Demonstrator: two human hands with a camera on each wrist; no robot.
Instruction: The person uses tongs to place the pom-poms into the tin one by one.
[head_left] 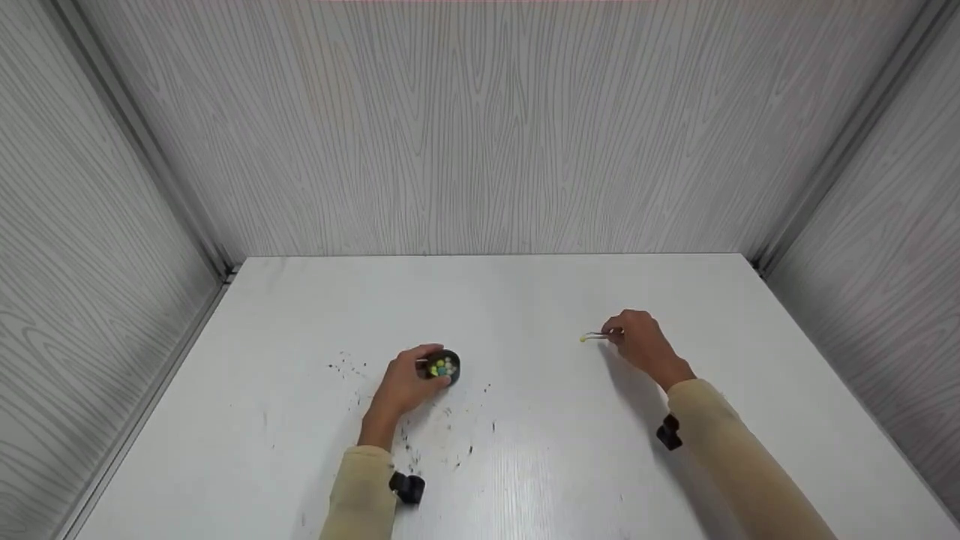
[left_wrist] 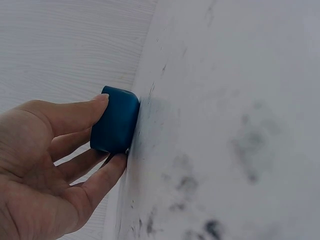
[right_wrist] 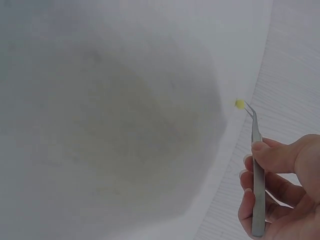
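My left hand [head_left: 405,381] grips a small round cup [head_left: 456,366] between thumb and fingers, its opening facing up. Several green, yellow, blue and pale beads [head_left: 441,370] lie inside. From the left wrist view the cup [left_wrist: 119,120] has a smooth blue outer wall and stands on the table, its contents hidden. Off to the right, my right hand [head_left: 643,343] holds bent-tip metal tweezers [right_wrist: 258,185] between thumb and fingers. A yellow bead [right_wrist: 240,104] sits at the tweezers' tips, also seen above the table in the head view.
The white tabletop [head_left: 517,300] carries dark specks and smudges [head_left: 409,442] around the left forearm and left of the cup. Grey wood-grain panels [head_left: 480,135] stand along the back and both sides.
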